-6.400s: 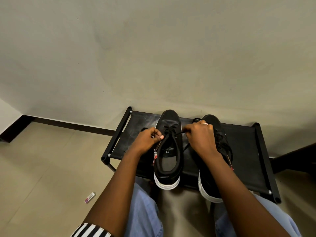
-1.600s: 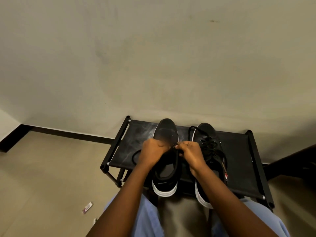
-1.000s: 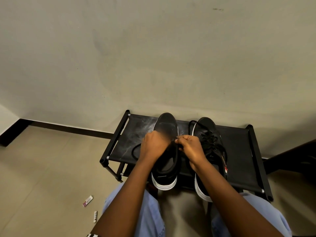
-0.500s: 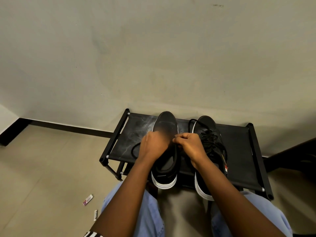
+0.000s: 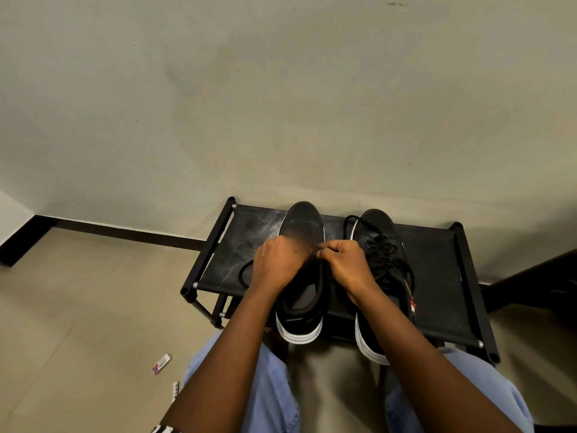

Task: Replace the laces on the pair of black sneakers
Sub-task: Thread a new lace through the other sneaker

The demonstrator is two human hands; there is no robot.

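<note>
Lace point(image 5: 314, 249) between curled fingers point(image 5: 324, 253)

Two black, white-soled sneakers stand side by side, toes to the wall. The left sneaker point(image 5: 301, 295) has a loose lace point(image 5: 243, 274) trailing leftward. The right sneaker point(image 5: 379, 245) is laced

Two sneakers are sitting side by side on the rack point(image 5: 437, 276), toes toward the wall point(image 5: 281, 104): left sneaker point(image 5: 304, 226), right sneaker point(image 5: 379, 232). Both hands are resting over the left sneaker: left hand point(image 5: 278, 264), right hand point(image 5: 345, 265). A lace point(image 5: 243, 270) is lying left of it.
</note>
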